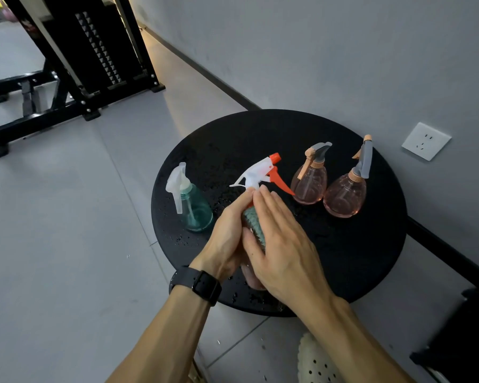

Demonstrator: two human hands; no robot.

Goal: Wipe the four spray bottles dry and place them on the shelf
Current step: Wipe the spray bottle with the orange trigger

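A spray bottle with a white and orange trigger head (263, 172) is held tilted over the round black table (357, 258). My left hand (227, 239) grips its body from the left. My right hand (282, 244) presses a teal cloth (256, 223) against the bottle with straight fingers; the bottle's body is mostly hidden between the hands. A teal bottle with a clear trigger (191, 200) stands at the table's left. Two pink bottles with grey and orange heads (311, 178) (349, 189) stand at the right. Water droplets dot the tabletop.
A grey wall with a white socket (426, 140) runs behind the table. Black metal equipment frames (67, 78) stand on the tiled floor at the upper left. A pale perforated object (315, 360) lies below the table. A black item (462, 341) sits at the lower right.
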